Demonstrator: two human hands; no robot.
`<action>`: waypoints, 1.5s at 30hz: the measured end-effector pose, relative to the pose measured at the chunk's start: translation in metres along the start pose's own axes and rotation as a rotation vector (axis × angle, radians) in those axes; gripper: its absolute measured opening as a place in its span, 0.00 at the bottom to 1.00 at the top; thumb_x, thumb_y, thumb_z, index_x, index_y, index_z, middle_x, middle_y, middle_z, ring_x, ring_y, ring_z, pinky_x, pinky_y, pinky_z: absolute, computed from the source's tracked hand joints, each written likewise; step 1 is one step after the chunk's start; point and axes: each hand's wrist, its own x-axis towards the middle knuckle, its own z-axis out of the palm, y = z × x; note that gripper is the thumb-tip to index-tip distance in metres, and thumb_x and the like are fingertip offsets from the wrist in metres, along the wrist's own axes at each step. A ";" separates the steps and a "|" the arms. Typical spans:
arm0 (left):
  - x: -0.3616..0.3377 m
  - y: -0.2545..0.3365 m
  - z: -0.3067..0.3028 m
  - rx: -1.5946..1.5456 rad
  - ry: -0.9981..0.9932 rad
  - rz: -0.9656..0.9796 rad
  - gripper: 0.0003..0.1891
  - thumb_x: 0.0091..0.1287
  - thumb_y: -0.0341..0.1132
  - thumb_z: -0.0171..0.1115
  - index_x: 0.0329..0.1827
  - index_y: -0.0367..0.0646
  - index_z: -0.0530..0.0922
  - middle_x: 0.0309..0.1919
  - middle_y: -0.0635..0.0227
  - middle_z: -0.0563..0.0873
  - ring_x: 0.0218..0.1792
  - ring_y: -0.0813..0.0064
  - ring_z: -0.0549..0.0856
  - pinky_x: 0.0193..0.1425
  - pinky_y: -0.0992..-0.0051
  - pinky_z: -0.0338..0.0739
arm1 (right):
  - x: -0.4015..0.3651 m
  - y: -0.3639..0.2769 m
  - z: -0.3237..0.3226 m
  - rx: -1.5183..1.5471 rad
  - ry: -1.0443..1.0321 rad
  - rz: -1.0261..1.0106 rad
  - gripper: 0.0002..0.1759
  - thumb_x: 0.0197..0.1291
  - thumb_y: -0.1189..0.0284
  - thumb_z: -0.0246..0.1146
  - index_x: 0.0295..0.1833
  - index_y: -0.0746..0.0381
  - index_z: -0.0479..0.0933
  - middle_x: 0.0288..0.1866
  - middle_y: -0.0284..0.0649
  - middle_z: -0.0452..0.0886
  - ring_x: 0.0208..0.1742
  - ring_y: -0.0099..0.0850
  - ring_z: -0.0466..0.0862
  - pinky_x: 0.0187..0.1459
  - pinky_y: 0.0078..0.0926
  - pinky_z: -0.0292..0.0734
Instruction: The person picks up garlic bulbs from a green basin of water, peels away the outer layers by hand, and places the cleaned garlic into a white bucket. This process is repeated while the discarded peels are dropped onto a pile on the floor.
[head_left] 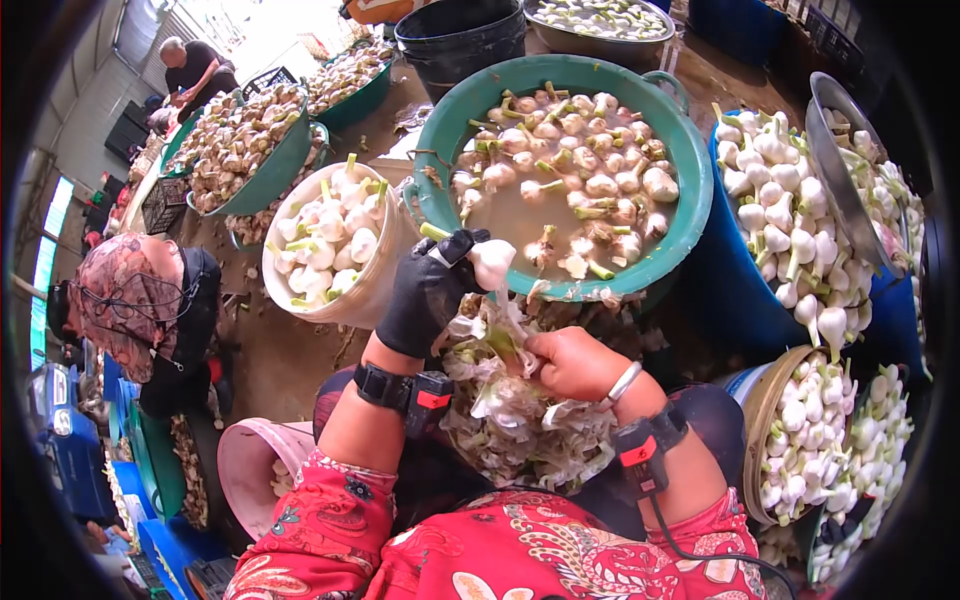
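My left hand (430,290), in a black glove, grips a white garlic bulb (491,262) with a short green stem, near the front rim of the green basin (697,200). Bare, with a silver bangle at its wrist, my right hand (575,362) has its fingers closed on pale garlic peel just below the bulb. A heap of loose peel (530,425) lies under both hands, over my lap. Unpeeled garlic bulbs (600,185) float in the basin's cloudy water.
A white bucket (295,308) of peeled garlic stands left of the basin. On the right are a blue tub (740,290) and a tilted bucket (765,430), both holding garlic. Two people, one in a patterned head cover (130,290), are at the left.
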 end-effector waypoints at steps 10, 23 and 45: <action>0.002 0.031 0.017 -0.631 -0.033 -0.507 0.14 0.69 0.32 0.55 0.53 0.34 0.78 0.33 0.68 0.80 0.32 0.78 0.81 0.39 0.75 0.80 | 0.022 -0.014 -0.003 0.135 0.802 -0.008 0.22 0.45 0.65 0.74 0.44 0.62 0.76 0.32 0.41 0.81 0.32 0.30 0.81 0.38 0.31 0.76; 0.023 -0.050 -0.164 0.735 -0.024 -0.405 0.10 0.57 0.35 0.64 0.36 0.39 0.83 0.28 0.56 0.85 0.30 0.61 0.84 0.37 0.63 0.76 | 0.005 -0.029 -0.002 0.224 -0.533 0.282 0.15 0.57 0.75 0.57 0.49 0.66 0.79 0.33 0.38 0.83 0.28 0.26 0.85 0.31 0.25 0.80; 0.122 -0.102 0.112 0.402 -0.888 -0.331 0.18 0.55 0.44 0.70 0.39 0.39 0.82 0.29 0.65 0.84 0.30 0.73 0.82 0.39 0.71 0.77 | 0.000 0.006 -0.047 0.165 0.389 0.224 0.14 0.51 0.68 0.62 0.42 0.66 0.79 0.33 0.52 0.82 0.39 0.48 0.82 0.44 0.40 0.76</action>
